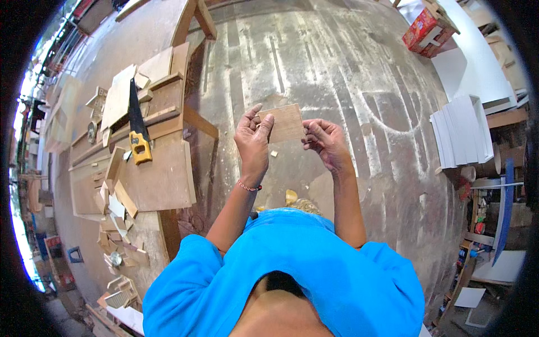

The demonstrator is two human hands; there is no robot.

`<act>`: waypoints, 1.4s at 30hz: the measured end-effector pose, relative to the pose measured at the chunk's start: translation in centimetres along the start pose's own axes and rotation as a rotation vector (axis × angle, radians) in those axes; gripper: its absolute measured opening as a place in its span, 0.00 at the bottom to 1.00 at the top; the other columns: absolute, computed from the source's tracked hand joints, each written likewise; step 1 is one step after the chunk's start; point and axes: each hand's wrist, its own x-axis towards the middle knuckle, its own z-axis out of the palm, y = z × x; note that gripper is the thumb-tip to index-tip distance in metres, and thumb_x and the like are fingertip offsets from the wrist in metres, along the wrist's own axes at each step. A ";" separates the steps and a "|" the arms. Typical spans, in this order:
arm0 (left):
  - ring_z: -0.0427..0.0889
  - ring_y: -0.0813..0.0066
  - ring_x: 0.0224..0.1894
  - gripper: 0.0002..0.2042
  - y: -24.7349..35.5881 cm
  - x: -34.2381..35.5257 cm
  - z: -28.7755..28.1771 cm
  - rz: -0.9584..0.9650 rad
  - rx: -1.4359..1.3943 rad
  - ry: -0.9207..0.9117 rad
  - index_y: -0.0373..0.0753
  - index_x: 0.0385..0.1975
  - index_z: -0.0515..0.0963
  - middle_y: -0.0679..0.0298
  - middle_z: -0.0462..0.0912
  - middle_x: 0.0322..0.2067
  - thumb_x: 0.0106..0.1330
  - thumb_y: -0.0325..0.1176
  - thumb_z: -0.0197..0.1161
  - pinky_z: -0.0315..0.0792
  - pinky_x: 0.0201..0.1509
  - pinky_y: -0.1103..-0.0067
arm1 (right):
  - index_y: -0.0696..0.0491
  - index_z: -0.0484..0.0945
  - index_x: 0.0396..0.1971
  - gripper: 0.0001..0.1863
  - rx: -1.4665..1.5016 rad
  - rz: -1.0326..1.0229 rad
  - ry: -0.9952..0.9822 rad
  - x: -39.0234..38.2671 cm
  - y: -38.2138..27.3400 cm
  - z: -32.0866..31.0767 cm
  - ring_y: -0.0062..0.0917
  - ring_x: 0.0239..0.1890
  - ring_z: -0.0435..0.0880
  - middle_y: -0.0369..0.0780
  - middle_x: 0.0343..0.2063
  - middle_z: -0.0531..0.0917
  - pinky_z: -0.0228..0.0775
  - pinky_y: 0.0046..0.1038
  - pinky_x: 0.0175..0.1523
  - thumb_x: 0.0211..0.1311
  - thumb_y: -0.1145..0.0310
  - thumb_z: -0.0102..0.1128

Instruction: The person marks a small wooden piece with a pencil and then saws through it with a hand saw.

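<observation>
I hold a small rectangular piece of thin brown plywood [287,122] up in front of me, over the concrete floor. My left hand [254,139] grips its left edge, thumb across the face and fingers behind. At the right edge my right hand [324,140] pinches the piece with its fingertips. A bead bracelet circles my left wrist. My blue sleeves fill the lower middle of the view.
A wooden workbench [160,180] stands to my left, strewn with board offcuts. A handsaw with a yellow handle [138,132] lies on it. Stacked white panels [463,132] lean at the right, a red box [422,31] sits far right. Small wood scraps [291,196] lie on the floor.
</observation>
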 end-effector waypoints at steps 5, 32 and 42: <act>0.75 0.80 0.37 0.19 1.1 -1.3 2.7 0.023 0.030 -0.009 0.26 0.48 0.66 0.59 0.76 0.36 0.58 0.27 0.60 0.70 0.40 0.86 | 0.58 0.77 0.30 0.07 0.019 -0.084 0.088 -2.4 -1.4 -0.2 0.18 0.22 0.78 0.37 0.23 0.79 0.74 0.20 0.28 0.55 0.71 0.59; 0.78 0.76 0.34 0.13 5.8 -1.8 -8.4 -0.294 -0.093 -0.572 0.28 0.44 0.69 0.59 0.76 0.36 0.58 0.22 0.56 0.77 0.38 0.82 | 0.55 0.76 0.28 0.12 -0.177 -0.360 0.354 -6.9 3.6 11.1 0.13 0.23 0.75 0.32 0.22 0.77 0.69 0.17 0.24 0.51 0.63 0.64; 0.79 0.73 0.32 0.07 6.9 -7.4 -12.4 -0.459 -0.119 -0.743 0.32 0.35 0.70 0.62 0.74 0.30 0.59 0.27 0.57 0.77 0.37 0.79 | 0.56 0.75 0.29 0.11 -0.074 -0.430 0.718 -14.7 9.9 15.2 0.12 0.20 0.73 0.32 0.21 0.76 0.69 0.16 0.25 0.51 0.66 0.64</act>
